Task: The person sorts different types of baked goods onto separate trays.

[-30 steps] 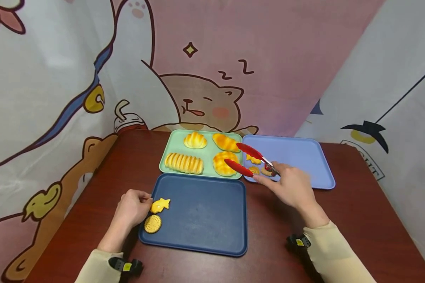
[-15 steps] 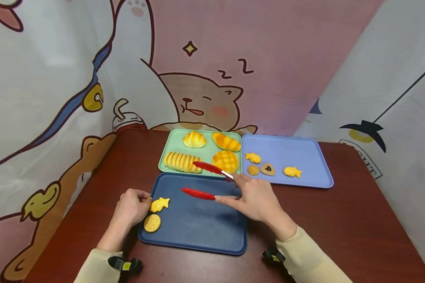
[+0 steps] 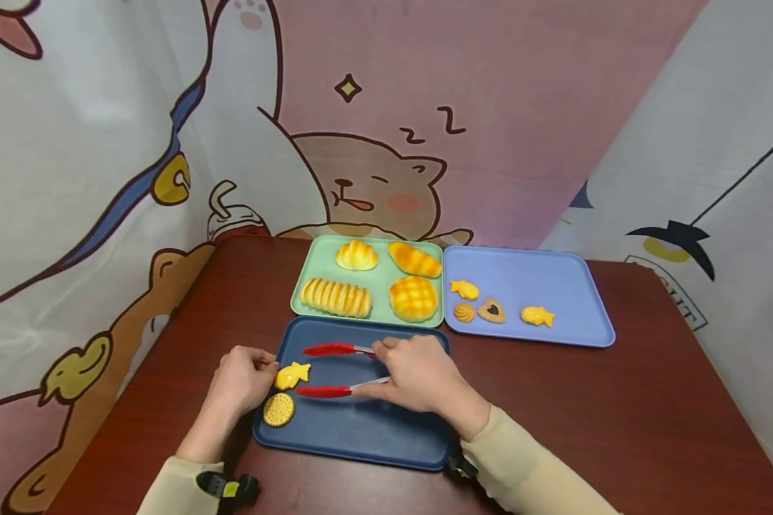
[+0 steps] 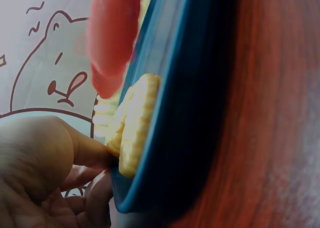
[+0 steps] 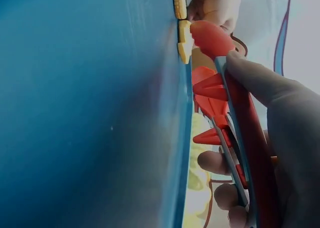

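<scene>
My right hand (image 3: 419, 372) holds a pair of red-tipped tongs (image 5: 250, 138); their two arms are spread with nothing between the tips. They hover over the dark blue tray (image 3: 373, 436), just right of a fish-shaped cookie (image 3: 293, 375). A round cookie (image 3: 278, 410) lies below that fish on the same tray. With thumb and fingers, my left hand (image 3: 245, 383) pinches the tray's left rim, close beside the fish cookie. In the left wrist view, the round cookie (image 4: 137, 130) stands out near the rim, and a blurred red tong tip (image 4: 112, 38) shows above it.
Behind the dark tray, a green tray (image 3: 380, 307) carries several breads, among them a croissant (image 3: 356, 255) and a sliced-looking loaf (image 3: 336, 297). To its right, a lavender tray (image 3: 522, 272) bears several cookies, including a heart cookie (image 3: 492, 311) and a fish cookie (image 3: 537, 316).
My right hand has carried the tongs left and toward me, from over the lavender tray to over the dark blue tray beside the fish cookie. My left hand stays at the rim.
</scene>
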